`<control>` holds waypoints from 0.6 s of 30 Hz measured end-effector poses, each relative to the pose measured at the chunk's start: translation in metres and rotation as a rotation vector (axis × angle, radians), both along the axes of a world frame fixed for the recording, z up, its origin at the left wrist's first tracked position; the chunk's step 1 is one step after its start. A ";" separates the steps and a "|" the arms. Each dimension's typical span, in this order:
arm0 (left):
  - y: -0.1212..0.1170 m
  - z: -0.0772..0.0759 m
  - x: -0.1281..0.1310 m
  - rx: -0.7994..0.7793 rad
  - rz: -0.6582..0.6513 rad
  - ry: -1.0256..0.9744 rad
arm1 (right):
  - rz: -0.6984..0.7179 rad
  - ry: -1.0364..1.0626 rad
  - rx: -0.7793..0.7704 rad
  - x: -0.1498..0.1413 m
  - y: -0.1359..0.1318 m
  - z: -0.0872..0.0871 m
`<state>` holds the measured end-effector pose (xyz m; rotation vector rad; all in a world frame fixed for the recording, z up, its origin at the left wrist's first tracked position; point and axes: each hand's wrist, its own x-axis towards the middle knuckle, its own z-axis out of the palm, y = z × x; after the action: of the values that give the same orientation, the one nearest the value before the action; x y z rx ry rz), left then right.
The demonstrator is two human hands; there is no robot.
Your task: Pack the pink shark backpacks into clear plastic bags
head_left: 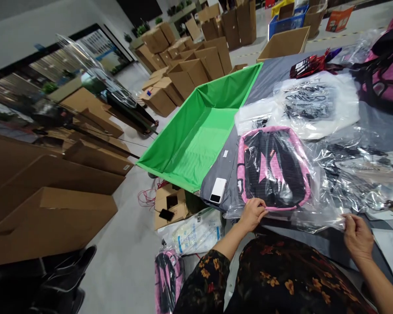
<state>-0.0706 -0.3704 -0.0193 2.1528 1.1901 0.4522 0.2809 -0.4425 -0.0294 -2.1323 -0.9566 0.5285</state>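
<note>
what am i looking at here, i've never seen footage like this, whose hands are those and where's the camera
There is no machine: these are a person's two bare hands, and the single picture comes from a camera worn on that person's head, looking forward and down.

The left hand and the right hand hold the near edge of a clear plastic bag. Inside it lies a pink and black fabric backpack.

The bag lies on a grey-covered table. Also there are a small white rectangular device with a dark end and white printed plastic packaging. Beside the table is a bright green fabric-lined bin.
</note>
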 end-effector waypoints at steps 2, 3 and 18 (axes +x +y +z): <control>0.015 -0.002 0.000 -0.075 -0.040 -0.012 | -0.015 -0.036 -0.002 -0.001 0.004 -0.004; 0.021 -0.004 0.000 -0.102 -0.061 -0.016 | -0.020 -0.046 -0.007 -0.001 0.006 -0.006; 0.026 -0.007 -0.005 -0.372 -0.049 -0.115 | -0.079 0.145 -0.094 0.030 -0.005 0.004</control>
<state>-0.0756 -0.3443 -0.0264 1.8083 1.0613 0.3012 0.3107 -0.4472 -0.0258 -2.1715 -0.7783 0.6901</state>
